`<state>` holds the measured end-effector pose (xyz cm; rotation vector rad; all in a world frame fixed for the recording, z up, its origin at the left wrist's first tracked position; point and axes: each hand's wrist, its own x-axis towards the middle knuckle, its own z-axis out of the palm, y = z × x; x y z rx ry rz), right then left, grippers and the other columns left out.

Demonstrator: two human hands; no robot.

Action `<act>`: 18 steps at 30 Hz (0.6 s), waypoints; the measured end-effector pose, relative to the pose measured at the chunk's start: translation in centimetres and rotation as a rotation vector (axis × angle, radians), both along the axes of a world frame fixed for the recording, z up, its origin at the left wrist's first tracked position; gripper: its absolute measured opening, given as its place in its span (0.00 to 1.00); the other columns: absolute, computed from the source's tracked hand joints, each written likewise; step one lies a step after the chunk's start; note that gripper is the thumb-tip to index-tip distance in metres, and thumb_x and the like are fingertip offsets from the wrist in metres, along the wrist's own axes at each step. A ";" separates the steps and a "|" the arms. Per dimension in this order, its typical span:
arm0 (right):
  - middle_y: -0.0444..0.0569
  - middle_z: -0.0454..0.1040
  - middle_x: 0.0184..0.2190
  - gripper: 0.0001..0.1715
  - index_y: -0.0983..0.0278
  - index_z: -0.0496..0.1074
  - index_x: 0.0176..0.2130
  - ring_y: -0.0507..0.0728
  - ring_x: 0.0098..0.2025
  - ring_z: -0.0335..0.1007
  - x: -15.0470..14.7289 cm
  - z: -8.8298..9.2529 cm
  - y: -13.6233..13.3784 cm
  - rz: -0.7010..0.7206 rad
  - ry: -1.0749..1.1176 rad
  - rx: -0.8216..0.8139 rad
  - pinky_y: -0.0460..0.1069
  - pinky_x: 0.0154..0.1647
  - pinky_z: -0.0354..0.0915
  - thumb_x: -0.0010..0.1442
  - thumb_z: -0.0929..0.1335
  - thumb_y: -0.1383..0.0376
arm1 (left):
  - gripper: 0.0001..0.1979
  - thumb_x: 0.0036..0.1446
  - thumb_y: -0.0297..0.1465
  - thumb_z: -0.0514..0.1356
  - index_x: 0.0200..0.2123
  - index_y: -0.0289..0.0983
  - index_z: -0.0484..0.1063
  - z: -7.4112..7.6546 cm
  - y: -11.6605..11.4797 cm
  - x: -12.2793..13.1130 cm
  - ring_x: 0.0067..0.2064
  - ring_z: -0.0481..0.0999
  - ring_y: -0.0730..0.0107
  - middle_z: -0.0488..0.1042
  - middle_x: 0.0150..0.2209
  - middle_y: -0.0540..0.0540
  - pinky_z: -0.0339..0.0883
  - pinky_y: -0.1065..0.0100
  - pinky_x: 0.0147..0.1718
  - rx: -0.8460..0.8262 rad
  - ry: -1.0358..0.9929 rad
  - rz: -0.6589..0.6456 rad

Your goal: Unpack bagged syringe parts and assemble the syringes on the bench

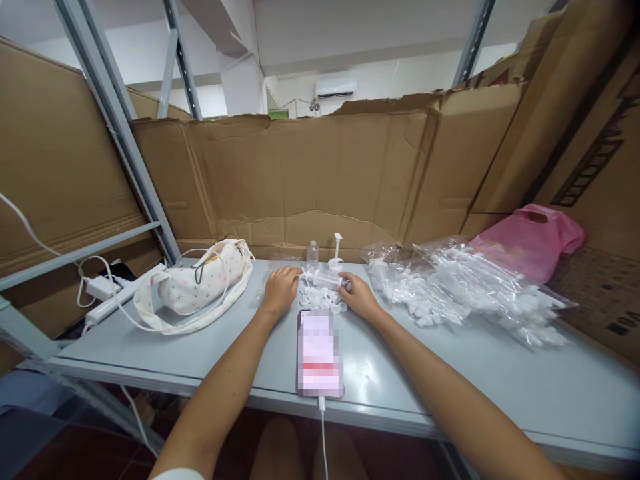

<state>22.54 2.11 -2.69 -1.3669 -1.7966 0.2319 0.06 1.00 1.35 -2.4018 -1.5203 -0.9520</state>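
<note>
A clear ribbed plastic bottle (pixel 326 279) lies on its side between my hands, above a pile of small white caps (pixel 320 297). My left hand (pixel 281 291) is closed at its narrow end, pinching a white top whose exact shape is too small to make out. My right hand (pixel 358 295) has its thumb and fingers closed around the base end. Behind the hands stand another clear bottle (pixel 313 254), upright, and a white pump head (pixel 338 248) with its stem rising from a white round piece.
A phone (pixel 320 353) with a charging cable lies in front of the caps. To the left are a white floral bag (pixel 205 280) and a power strip (pixel 123 297). Plastic bags of white parts (pixel 425 290) and a pink bag (pixel 530 240) lie right. Cardboard (pixel 310 173) walls the back.
</note>
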 end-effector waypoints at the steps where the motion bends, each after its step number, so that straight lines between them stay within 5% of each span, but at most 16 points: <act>1: 0.55 0.71 0.45 0.21 0.65 0.67 0.47 0.58 0.44 0.69 -0.1 0.1 -0.1 -0.003 0.042 0.010 0.53 0.44 0.64 0.52 0.63 0.66 | 0.14 0.59 0.26 0.49 0.44 0.39 0.70 0.0 -0.1 0.0 0.46 0.70 0.65 0.73 0.44 0.46 0.59 0.63 0.46 0.007 -0.004 -0.004; 6: 0.53 0.71 0.44 0.21 0.63 0.67 0.45 0.58 0.43 0.68 -0.5 1.7 -1.1 0.050 0.400 0.003 0.55 0.44 0.65 0.50 0.65 0.62 | 0.12 0.60 0.29 0.49 0.42 0.40 0.71 0.3 -0.7 0.3 0.45 0.70 0.64 0.74 0.41 0.46 0.59 0.62 0.45 0.051 -0.009 -0.027; 11: 0.50 0.73 0.42 0.18 0.61 0.68 0.42 0.57 0.43 0.70 -1.1 4.2 -3.5 0.368 0.959 -0.253 0.55 0.46 0.66 0.50 0.67 0.58 | 0.15 0.60 0.39 0.49 0.44 0.39 0.70 1.3 -2.6 1.2 0.46 0.69 0.63 0.74 0.43 0.45 0.58 0.62 0.46 0.145 0.007 -0.172; 14: 0.50 0.74 0.42 0.18 0.60 0.67 0.41 0.58 0.45 0.70 -1.8 5.2 -5.1 0.508 1.031 -0.366 0.54 0.45 0.66 0.50 0.68 0.57 | 0.23 0.56 0.45 0.53 0.50 0.38 0.65 1.6 -3.7 2.2 0.47 0.69 0.61 0.73 0.46 0.43 0.59 0.61 0.46 0.198 -0.016 -0.288; 18: 0.50 0.74 0.43 0.22 0.60 0.66 0.42 0.58 0.44 0.71 -2.7 5.6 -6.3 0.528 1.045 -0.408 0.53 0.44 0.66 0.47 0.70 0.59 | 0.31 0.52 0.47 0.56 0.54 0.36 0.59 1.2 -4.3 3.0 0.47 0.71 0.60 0.71 0.47 0.40 0.61 0.61 0.46 0.227 -0.066 -0.365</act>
